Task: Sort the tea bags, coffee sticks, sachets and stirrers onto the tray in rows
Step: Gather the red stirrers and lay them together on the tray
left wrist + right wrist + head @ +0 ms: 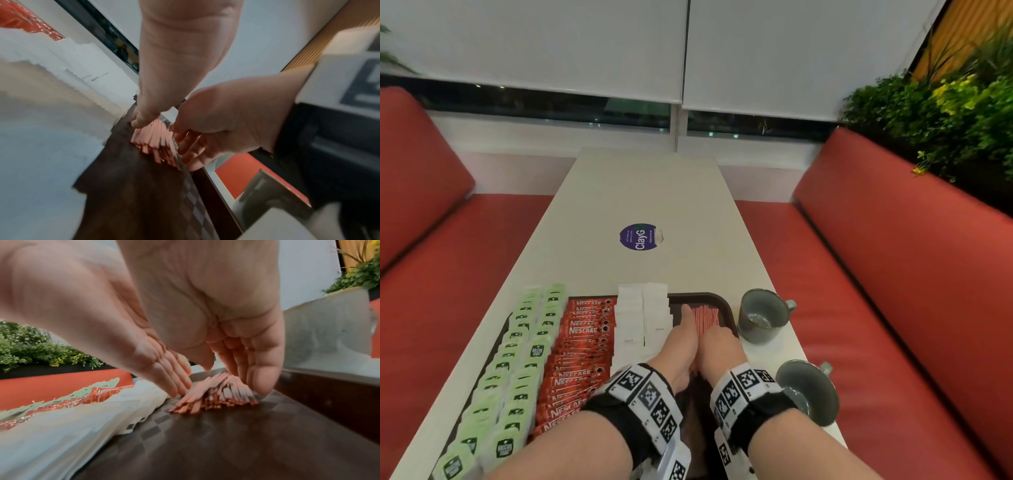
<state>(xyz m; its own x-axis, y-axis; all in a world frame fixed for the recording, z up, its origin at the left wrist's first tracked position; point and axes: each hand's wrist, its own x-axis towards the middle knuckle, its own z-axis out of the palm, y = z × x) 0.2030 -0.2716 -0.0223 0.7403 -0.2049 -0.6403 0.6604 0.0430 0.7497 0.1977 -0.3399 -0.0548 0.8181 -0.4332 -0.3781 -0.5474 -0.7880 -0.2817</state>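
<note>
In the head view, your left hand (677,346) and right hand (717,347) lie side by side on the right part of the dark brown tray (726,305). Both have straight fingers, pressing from two sides on a flat bundle of thin red-and-white stirrers (706,318). To the left on the tray you see two rows of white paper sachets (642,318), then glossy red coffee sticks (582,346), then two rows of pale green tea bags (517,370) at the far left. The tray sits on a smooth white table (650,195). Two grey glazed mugs (763,317) stand just right of the tray; the nearer one lies tilted on its side.

In the left wrist view, the stirrers (156,141) are narrow flat strips with square cut ends, stacked unevenly on the checkered tray floor (193,191). Your left hand (179,65) touches their left side with extended fingers; the right hand (222,123) flanks the right side, fingers flat.

In the right wrist view, the right hand (226,321) stands edge-down against the stirrers (216,394), fingers together and straight. The left hand (115,340) closes in from the left, also flat. The sachets (82,426) with zigzag edges lie just beside the bundle.
</note>
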